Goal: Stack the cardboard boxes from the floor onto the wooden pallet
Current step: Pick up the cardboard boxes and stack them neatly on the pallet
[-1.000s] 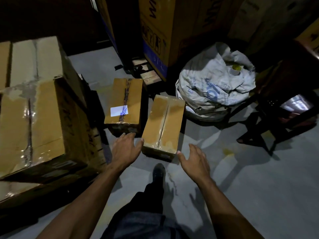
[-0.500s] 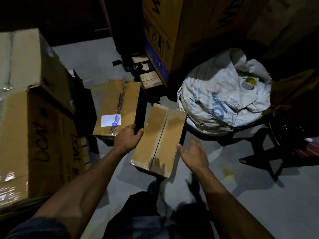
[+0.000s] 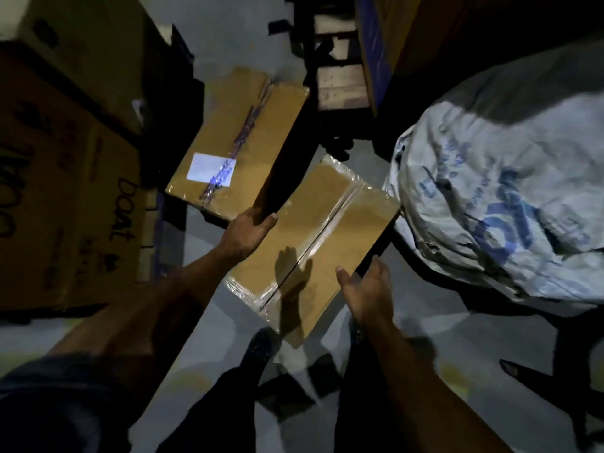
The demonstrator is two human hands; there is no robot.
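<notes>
Change: both hands have closed onto the long sides of the taped box [image 3: 313,243], which a second ago they only reached toward.
Right hand [image 3: 369,289]: pressed flat on the box's right edge, thumb on top, fingers hidden below.
Left hand [image 3: 248,230]: clamps the opposite edge, thumb over the top.
Axis: box runs away from the person, slanting right; whether it rests on the floor I cannot tell.
Left: stacked cartons [image 3: 65,178], likely the pallet load.
Beyond: labelled box [image 3: 235,148] just beside; white sack [image 3: 510,204] crowds the far corner.
</notes>
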